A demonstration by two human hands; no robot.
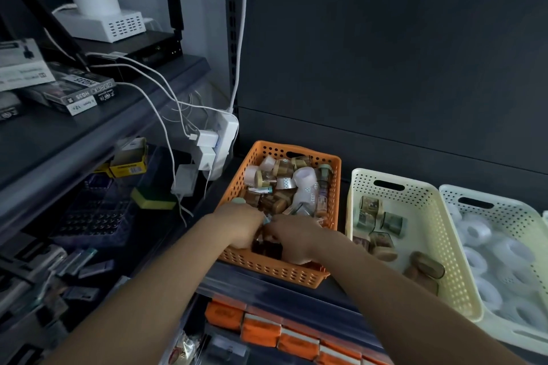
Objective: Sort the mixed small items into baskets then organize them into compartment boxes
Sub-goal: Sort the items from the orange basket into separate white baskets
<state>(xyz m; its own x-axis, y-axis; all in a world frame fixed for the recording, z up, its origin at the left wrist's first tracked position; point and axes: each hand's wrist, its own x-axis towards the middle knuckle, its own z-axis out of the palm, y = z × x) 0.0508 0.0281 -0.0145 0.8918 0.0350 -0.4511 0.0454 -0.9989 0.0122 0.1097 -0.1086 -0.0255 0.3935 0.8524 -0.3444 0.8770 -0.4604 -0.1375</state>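
An orange perforated basket (333, 187) on the shelf holds several mixed tape rolls (284, 181), brown, patterned and white. Both my hands are inside its near end. My left hand (240, 225) and my right hand (292, 238) meet over a small pale blue item (267, 219), pinched between their fingertips. A cream basket (427, 216) to the right holds several patterned brown rolls (385, 225). Further right, a pale green basket (522, 216) is filled with white rolls (504, 270).
A white power strip (221, 142) with plugs and cables hangs left of the orange basket. Left shelves carry boxed goods (77, 92), a yellow box (130, 161) and a sponge (152, 200). Orange packets (267, 329) sit on the shelf below. A dark back panel rises behind the baskets.
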